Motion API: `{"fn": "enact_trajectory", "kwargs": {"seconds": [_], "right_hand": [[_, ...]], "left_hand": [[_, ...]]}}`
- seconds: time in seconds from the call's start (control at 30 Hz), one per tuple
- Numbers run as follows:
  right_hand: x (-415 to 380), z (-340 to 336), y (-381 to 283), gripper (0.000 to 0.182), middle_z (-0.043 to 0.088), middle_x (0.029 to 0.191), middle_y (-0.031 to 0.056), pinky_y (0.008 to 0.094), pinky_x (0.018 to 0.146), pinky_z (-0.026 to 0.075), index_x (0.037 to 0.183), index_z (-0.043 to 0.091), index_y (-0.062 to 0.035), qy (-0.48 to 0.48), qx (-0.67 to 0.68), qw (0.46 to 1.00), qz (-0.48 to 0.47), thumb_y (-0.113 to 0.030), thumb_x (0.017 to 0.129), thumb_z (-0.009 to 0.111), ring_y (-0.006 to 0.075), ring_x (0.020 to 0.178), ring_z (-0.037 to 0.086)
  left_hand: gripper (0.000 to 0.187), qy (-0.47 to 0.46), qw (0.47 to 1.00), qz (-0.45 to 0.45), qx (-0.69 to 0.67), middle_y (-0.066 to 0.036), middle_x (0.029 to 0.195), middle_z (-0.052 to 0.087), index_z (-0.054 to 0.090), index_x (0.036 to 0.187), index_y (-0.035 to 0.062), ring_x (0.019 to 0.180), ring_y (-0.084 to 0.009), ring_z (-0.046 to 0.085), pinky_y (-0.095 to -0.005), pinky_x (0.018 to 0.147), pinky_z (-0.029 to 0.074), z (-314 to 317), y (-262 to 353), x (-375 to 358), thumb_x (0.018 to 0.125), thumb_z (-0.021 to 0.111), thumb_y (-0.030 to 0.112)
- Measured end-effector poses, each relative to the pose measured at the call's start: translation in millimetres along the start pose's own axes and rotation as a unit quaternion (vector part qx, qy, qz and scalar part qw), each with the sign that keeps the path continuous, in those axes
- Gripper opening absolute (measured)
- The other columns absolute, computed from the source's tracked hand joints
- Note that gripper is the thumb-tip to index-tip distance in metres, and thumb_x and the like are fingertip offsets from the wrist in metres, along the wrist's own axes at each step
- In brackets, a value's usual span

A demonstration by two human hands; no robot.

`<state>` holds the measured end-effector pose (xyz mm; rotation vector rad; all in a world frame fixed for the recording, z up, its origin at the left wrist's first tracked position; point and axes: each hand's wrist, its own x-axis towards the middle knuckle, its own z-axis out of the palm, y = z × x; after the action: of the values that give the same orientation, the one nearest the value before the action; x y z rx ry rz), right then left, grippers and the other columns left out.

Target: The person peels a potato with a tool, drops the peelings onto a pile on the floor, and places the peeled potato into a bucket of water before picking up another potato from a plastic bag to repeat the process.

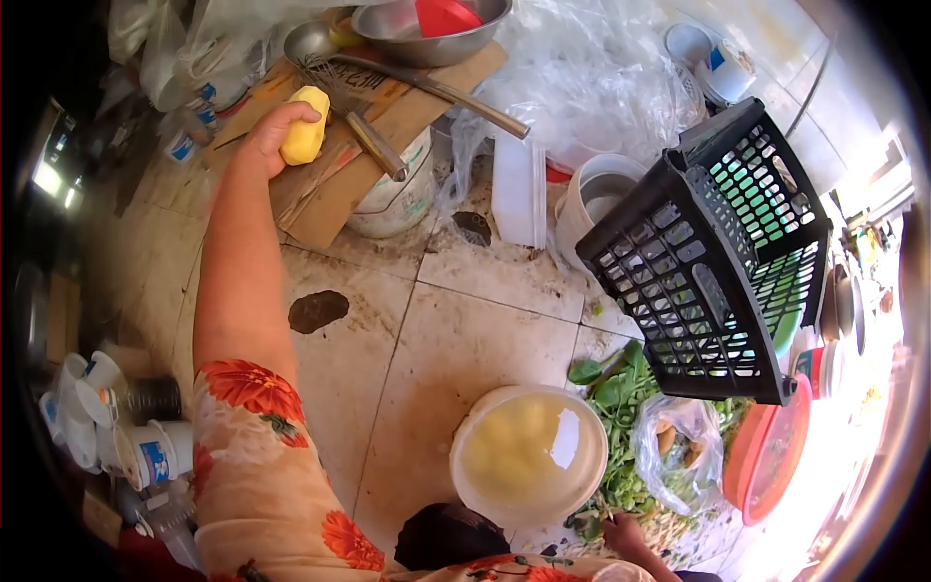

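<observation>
My left hand (pixel 268 136) is stretched far forward, its fingers wrapped round a peeled yellow potato (pixel 305 126). Below the potato lies a brown cardboard sheet (pixel 320 209) with a whisk (pixel 373 145) and a long-handled ladle (pixel 436 89) on it. Low in the view, my right hand (pixel 626 535) is closed beside a pile of leafy greens (pixel 621 466). What its fingers hold is too small and dark to tell. To its left stands a round whitish tub (pixel 465 490), with several yellow pieces like peeled potatoes under water.
A black plastic crate (pixel 679 281) stands tilted at the right. Near it are a plastic bag (pixel 679 456) with brown items, an orange-red basin (pixel 790 446) and a white bucket (pixel 572 218). A steel bowl (pixel 436 44) sits at the back; stacked cups (pixel 155 456) are left.
</observation>
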<state>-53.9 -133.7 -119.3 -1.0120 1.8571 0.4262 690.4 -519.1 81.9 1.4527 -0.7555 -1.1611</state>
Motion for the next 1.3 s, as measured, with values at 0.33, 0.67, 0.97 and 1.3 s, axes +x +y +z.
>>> {"fn": "enact_trajectory", "kwargs": {"seconds": [0.33,0.67,0.97,1.3], "right_hand": [[6.9,8.8,-13.4,0.034,0.066,0.074,0.0164,0.0406,0.067,0.05,0.088,0.066,-0.0003,0.01,-0.023,1.0,-0.018,-0.034,0.085,0.06,0.0288,0.07,0.065],[12.6,10.1,-20.3,0.041,0.067,0.086,0.0244,0.0464,0.078,0.05,0.098,0.066,-0.0018,-0.013,-0.056,0.998,-0.032,-0.04,0.084,0.059,0.0399,0.085,0.066],[6.2,-15.7,24.7,0.036,0.066,0.094,0.026,0.0484,0.083,0.048,0.099,0.064,-0.0032,0.078,-0.058,0.989,-0.109,-0.036,0.087,0.054,0.0438,0.092,0.062],[6.2,-21.3,102.5,0.036,0.066,0.095,0.024,0.0489,0.083,0.048,0.101,0.06,-0.0009,0.157,-0.038,0.979,-0.127,-0.034,0.089,0.054,0.0431,0.092,0.061]], "left_hand": [[0.045,-0.029,0.963,-0.093,0.25,-0.008,0.098,0.06,0.054,0.11,0.0075,0.085,-0.0197,0.06,-0.0334,0.072,0.051,-0.2,27.6,-10.2,0.068,0.067,0.014],[0.064,0.038,0.945,0.064,0.318,-0.009,0.106,0.061,0.054,0.123,0.0027,0.094,-0.0194,0.059,-0.0287,0.083,0.047,33.9,27.0,-89.9,0.063,0.072,0.016],[0.081,-0.092,0.944,0.194,0.25,-0.008,0.12,0.057,0.049,0.132,0.0015,0.107,-0.0177,0.057,-0.0288,0.094,0.043,133.8,-5.4,-254.9,0.058,0.072,0.024],[0.082,-0.423,0.785,0.332,0.306,-0.018,0.131,0.046,0.051,0.122,-0.0022,0.122,-0.0294,0.047,-0.0419,0.099,0.042,306.9,-72.1,-430.1,0.047,0.071,0.024]]}}
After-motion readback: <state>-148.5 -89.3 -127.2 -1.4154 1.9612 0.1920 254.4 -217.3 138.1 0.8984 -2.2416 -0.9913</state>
